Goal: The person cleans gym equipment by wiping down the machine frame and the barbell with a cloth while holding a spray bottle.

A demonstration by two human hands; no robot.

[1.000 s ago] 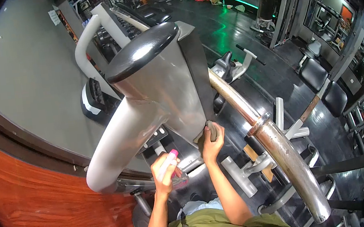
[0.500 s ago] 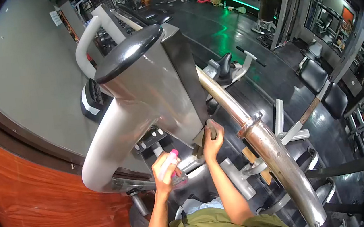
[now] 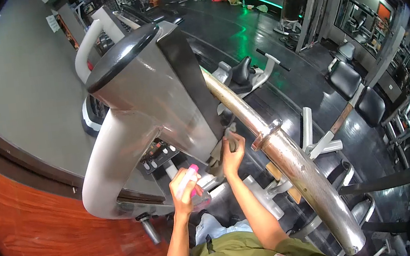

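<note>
My left hand (image 3: 183, 188) is wrapped round a spray bottle (image 3: 200, 198) with a pink nozzle and a clear body. In my right hand (image 3: 234, 155) is a bunched grey cloth (image 3: 215, 161), held at the lower corner of the machine's frame. That silver-grey gym machine (image 3: 155, 93) fills the middle of the view, with a glossy black cap (image 3: 123, 56) on its top end. Just right of my right hand runs a metal weight bar (image 3: 295, 168) with a collar. Part of the cloth is hidden behind my fingers and the frame.
A reddish wood panel (image 3: 50, 231) lies at the left below a grey wall (image 3: 19, 98). Black padded seats (image 3: 345, 80) and racks stand at the right. Another machine with a black saddle (image 3: 243, 70) is beyond the bar, on dark flooring.
The view has shifted, so the machine sits slightly further left. My right hand and the cloth remain near the frame's lower corner. The spray bottle stays in my left hand.
</note>
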